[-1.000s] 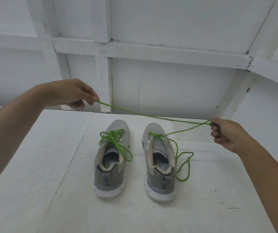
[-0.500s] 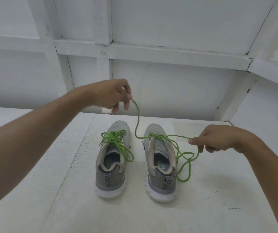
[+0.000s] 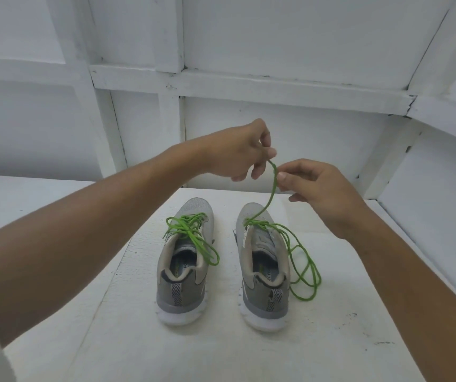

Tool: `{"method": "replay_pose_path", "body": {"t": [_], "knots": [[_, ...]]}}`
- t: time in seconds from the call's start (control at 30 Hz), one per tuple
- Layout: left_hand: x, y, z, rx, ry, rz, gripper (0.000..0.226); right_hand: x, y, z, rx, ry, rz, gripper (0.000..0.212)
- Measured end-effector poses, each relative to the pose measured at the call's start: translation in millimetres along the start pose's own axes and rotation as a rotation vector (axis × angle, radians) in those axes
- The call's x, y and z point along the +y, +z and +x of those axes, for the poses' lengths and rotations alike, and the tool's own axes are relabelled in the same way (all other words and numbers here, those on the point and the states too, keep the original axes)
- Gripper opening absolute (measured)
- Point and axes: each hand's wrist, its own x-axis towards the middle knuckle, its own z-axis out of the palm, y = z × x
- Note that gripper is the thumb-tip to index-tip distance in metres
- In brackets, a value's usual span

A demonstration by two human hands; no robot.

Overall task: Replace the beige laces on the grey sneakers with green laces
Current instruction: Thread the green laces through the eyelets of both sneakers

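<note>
Green lace (image 3: 274, 188) is rising slack from the front of the right sneaker (image 3: 262, 271) to both hands, which are meeting above the far edge of the white table (image 3: 331, 340). The left hand (image 3: 238, 153) is pinching the lace's tip between thumb and forefinger. The right hand (image 3: 320, 191) is pinching the same strand just below. The rest of it is lying in loose loops beside the right sneaker, toward the table's right edge. The left sneaker (image 3: 185, 271) is standing just beside the right one, a second green lace (image 3: 187, 230) bunching over its tongue, and both toes are pointing at the far edge.
</note>
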Motion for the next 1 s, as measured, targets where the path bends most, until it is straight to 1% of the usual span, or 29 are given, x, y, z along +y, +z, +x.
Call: {"method": "replay_pose_path", "body": {"t": [0.2, 0.27, 0.33, 0.4, 0.43, 0.5, 0.6, 0.7, 0.77, 0.87, 1.0], "knots": [[-3.3, 2.0, 2.2, -0.024, -0.003, -0.039, 0.016, 2.3, 5.9, 4.7, 0.039, -0.037, 0.023, 0.006], [-4.1, 1.2, 2.3, 0.006, -0.037, -0.070, 0.025, 2.2, 3.5, 6.8, 0.042, -0.038, 0.116, 0.006], [-11.9, 3.7, 5.1, 0.071, -0.108, -0.113, 0.034, -1.5, -3.3, 12.0, 0.070, -0.027, 0.287, 0.008], [-28.0, 13.3, 9.6, 0.108, -0.202, -0.112, 0.036, -7.7, -15.8, 20.8, 0.163, -0.015, 0.392, 0.012], [-38.7, 21.1, 12.3, 0.092, -0.262, -0.096, 0.034, -10.3, -23.4, 26.6, 0.216, -0.023, 0.374, 0.012], [-60.5, 41.4, 17.5, 0.003, -0.397, -0.088, 0.031, -11.4, -35.3, 38.7, 0.263, -0.063, 0.239, 0.013], [-84.8, 72.4, 24.2, -0.073, -0.537, -0.174, 0.035, 2.0, -31.2, 47.9, 0.207, -0.091, -0.003, 0.014], [-93.7, 90.5, 29.2, -0.089, -0.609, -0.202, 0.034, 33.0, -10.6, 46.6, 0.116, -0.020, -0.230, 0.012], [-95.6, 95.7, 31.0, -0.104, -0.638, -0.202, 0.034, 57.4, 1.3, 44.6, 0.086, 0.045, -0.287, 0.014], [-98.3, 101.6, 34.4, -0.108, -0.669, -0.240, 0.033, 84.7, 14.2, 41.2, 0.073, 0.148, -0.309, 0.016], [-101.3, 105.6, 36.1, -0.059, -0.701, -0.328, 0.019, 99.2, 29.5, 38.5, 0.029, 0.183, -0.346, 0.013]]}}
